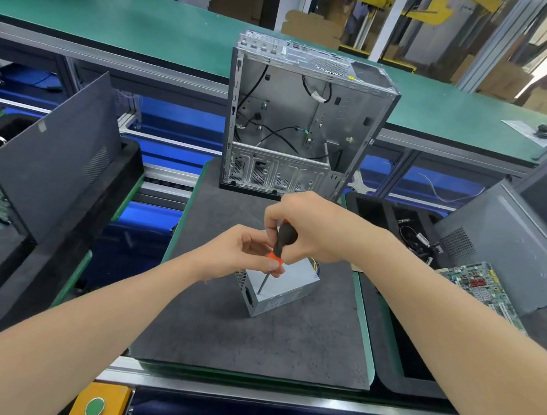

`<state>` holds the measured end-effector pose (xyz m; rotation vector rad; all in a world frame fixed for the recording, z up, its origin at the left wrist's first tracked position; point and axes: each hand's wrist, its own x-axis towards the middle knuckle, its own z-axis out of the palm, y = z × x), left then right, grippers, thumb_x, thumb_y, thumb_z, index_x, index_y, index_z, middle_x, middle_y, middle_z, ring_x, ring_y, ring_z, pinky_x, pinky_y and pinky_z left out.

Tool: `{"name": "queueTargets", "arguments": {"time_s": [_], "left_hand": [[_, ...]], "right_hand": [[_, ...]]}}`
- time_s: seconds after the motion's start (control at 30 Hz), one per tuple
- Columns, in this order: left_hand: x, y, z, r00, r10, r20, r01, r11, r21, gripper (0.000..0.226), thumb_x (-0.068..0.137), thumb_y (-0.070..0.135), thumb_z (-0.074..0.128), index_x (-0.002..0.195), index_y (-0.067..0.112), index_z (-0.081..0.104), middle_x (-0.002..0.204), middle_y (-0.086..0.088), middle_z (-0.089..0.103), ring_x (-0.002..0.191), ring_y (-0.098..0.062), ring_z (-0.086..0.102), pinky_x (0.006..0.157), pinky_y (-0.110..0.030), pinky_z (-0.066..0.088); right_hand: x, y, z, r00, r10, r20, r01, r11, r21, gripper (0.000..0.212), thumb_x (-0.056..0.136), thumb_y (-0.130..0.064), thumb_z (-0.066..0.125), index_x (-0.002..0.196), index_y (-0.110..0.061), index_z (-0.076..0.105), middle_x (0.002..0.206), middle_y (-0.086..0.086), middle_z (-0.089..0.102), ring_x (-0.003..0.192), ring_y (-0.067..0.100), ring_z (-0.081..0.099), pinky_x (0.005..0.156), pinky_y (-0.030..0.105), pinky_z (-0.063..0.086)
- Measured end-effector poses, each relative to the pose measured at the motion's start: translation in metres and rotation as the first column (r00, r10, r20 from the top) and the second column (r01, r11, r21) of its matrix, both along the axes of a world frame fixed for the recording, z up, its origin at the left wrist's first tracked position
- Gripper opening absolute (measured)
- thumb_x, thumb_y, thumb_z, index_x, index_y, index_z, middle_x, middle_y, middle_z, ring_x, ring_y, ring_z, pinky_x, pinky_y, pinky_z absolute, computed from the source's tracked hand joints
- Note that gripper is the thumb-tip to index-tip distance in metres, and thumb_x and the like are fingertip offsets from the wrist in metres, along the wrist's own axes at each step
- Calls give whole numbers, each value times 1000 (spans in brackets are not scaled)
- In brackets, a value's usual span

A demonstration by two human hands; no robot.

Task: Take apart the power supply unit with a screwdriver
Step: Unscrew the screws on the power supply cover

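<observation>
In the middle of the frame the right hand (pixel 309 230) grips the black and orange handle of the screwdriver (pixel 279 245), while the left hand (pixel 245 254) pinches its lower collar. Its tip rests on top of the power supply (pixel 278 289), a grey box just below both hands on the dark mat (pixel 239 335). Behind, toward the top, stands an open computer case (pixel 302 121).

Matt grey metal power supply unit (pixel 287 282) on rough dark foam mat (pixel 248 343), glossy plastic-handled screwdriver (pixel 281 242)
</observation>
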<state>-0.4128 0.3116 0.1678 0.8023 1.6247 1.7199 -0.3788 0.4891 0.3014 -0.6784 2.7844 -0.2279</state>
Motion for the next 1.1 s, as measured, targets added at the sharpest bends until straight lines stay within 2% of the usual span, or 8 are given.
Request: {"name": "queueTargets", "arguments": {"time_s": [0.1, 0.2, 0.3, 0.5, 0.77, 0.9, 1.0, 1.1], "left_hand": [[-1, 0, 1, 1000, 8, -4, -8, 1000, 6, 22, 87, 24, 84, 106, 17, 79, 101, -17, 79, 104, -36, 75, 95, -35, 57], [-2, 0, 0, 1000, 12, -8, -12, 1000, 4, 17, 88, 15, 82, 104, 14, 78, 99, -17, 79, 104, -37, 75, 96, -43, 56], [-2, 0, 2, 1000, 3, 4, -3, 1000, -7, 23, 87, 9, 82, 107, 21, 79, 99, -7, 79, 104, -36, 75, 94, -38, 57], [-3, -1, 0, 1000, 3, 6, -3, 1000, -7, 21, 87, 7, 83, 105, 15, 78, 100, -15, 76, 104, -32, 74, 88, -29, 56], [-5, 0, -6, 1000, -20, -21, 20, 1000, -21, 11, 89, 11, 81, 99, 7, 78, 100, -15, 79, 100, -27, 75, 87, -23, 55], [-6, 1, -5, 999, 14, -44, -15, 999, -28, 24, 81, 15, 86, 99, 2, 76, 96, -21, 77, 95, -25, 76, 82, -22, 55], [-8, 3, -6, 999, 13, -44, -14, 1000, -17, 33, 79, 17, 88, 102, 1, 72, 96, -28, 71, 98, -29, 73, 85, -36, 58], [-11, -1, -12, 994, -19, -106, 10, 996, -88, 24, 82, 16, 87, 105, 15, 77, 101, -13, 75, 99, -21, 71, 87, -34, 57]], "right_hand": [[0, 2, 1, 999, 36, -15, -35, 999, 30, 29, 72, -27, 84, 95, -26, 66, 79, -11, 62, 87, -14, 48, 63, 20, 40], [5, -2, 0, 985, -44, -168, 60, 994, 94, 32, 80, -50, 73, 94, -25, 58, 78, -12, 55, 82, 8, 55, 64, 35, 49], [10, -13, -4, 917, -178, -356, 273, 932, 237, 55, 91, -72, 50, 75, -19, 49, 71, -2, 45, 58, 16, 44, 48, 30, 29], [8, -12, 3, 988, -121, -97, 129, 988, 81, 15, 90, -35, 68, 89, -25, 56, 74, -12, 54, 67, 7, 51, 56, 31, 42], [8, -8, 9, 993, 119, 1, -118, 990, 79, 19, 77, -10, 74, 86, -27, 72, 94, -5, 55, 89, 9, 49, 74, 31, 46], [10, -10, 7, 997, 64, -47, -59, 992, 110, 19, 84, -25, 70, 103, -28, 66, 95, -8, 47, 89, 9, 49, 73, 30, 46], [13, -18, -2, 966, -97, -238, 144, 971, 189, 30, 90, -52, 60, 94, -22, 56, 82, -4, 44, 71, 22, 51, 58, 33, 41], [13, -23, -6, 963, -153, -222, 183, 975, 123, 27, 97, -44, 56, 86, -19, 53, 82, 1, 49, 67, 21, 50, 53, 32, 37]]}}
